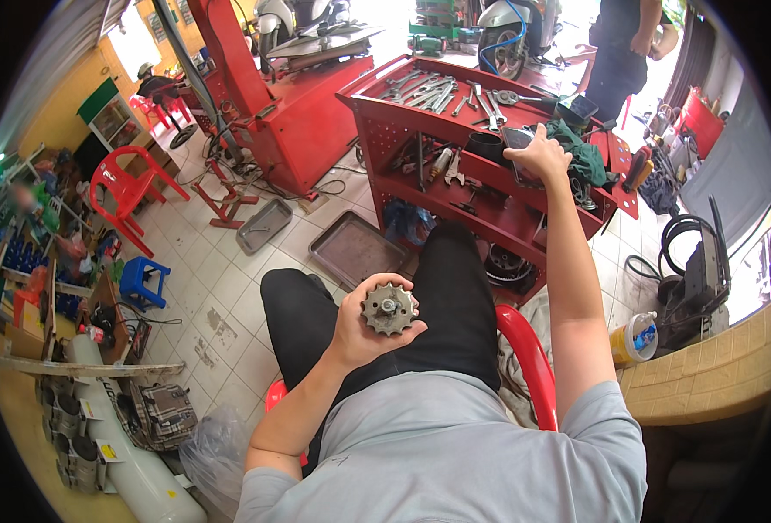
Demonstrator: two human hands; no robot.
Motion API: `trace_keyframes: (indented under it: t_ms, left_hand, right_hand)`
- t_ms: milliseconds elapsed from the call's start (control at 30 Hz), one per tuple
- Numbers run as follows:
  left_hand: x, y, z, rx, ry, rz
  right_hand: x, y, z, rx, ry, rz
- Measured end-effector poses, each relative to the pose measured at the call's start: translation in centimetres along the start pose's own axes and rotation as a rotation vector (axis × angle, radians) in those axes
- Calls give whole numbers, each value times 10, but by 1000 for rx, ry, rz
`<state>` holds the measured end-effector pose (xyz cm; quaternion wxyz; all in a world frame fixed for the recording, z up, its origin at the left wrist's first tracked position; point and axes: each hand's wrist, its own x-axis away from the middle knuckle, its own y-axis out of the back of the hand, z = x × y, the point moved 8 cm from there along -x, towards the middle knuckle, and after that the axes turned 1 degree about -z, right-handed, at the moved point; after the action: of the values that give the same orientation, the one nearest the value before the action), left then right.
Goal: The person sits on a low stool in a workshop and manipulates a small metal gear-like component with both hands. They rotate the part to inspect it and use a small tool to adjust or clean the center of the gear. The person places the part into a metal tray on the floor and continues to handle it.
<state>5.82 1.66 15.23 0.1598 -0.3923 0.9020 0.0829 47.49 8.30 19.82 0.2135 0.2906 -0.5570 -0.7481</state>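
A round toothed metal sprocket (389, 308), with a bolt or shaft end at its centre, sits in my left hand (357, 324) above my lap. The fingers and thumb curl round its edge, and its face is turned up. My right arm stretches forward to the red tool cart (499, 212). There my right hand (542, 159) has its thumb and forefinger apart, at a dark flat rectangular thing (516, 138) on the cart's near edge. The hand partly hides that thing. Beside it are a black round cup (485, 146) and a green cloth (584, 155).
Several wrenches (433, 91) lie on the cart's top, with more tools on its lower shelf. Two metal trays (359, 248) (264, 227) lie on the tiled floor. A red motorcycle lift (303, 122) stands ahead. Another person (621, 52) stands behind the cart at right.
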Motion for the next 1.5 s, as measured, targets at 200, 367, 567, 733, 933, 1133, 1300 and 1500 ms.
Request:
trace_keyframes:
  t_ms: [200, 367, 567, 733, 933, 1133, 1300, 1500]
  left_hand:
    - [1, 0, 1, 46, 21, -31]
    - [-1, -2, -3, 3, 7, -5]
    - [0, -2, -2, 4, 9, -3]
    - [1, -2, 0, -14, 18, 3]
    - [1, -2, 0, 16, 26, -5]
    - [-3, -1, 5, 22, 20, -17]
    - [-11, 18, 27, -98, 39, -57]
    - [-36, 50, 52, -178, 34, -137]
  right_hand:
    - [0, -3, 2, -30, -30, 10]
    - [-2, -5, -2, -29, -39, 4]
    - [8, 1, 0, -3, -32, -25]
    - [9, 1, -1, -11, -17, -23]
    - [11, 2, -1, -14, -12, -30]
    - [55, 53, 30, -100, 203, -404]
    - [166, 97, 134, -933, 1001, -28]
    - [250, 48, 197, -713, 1444, 339]
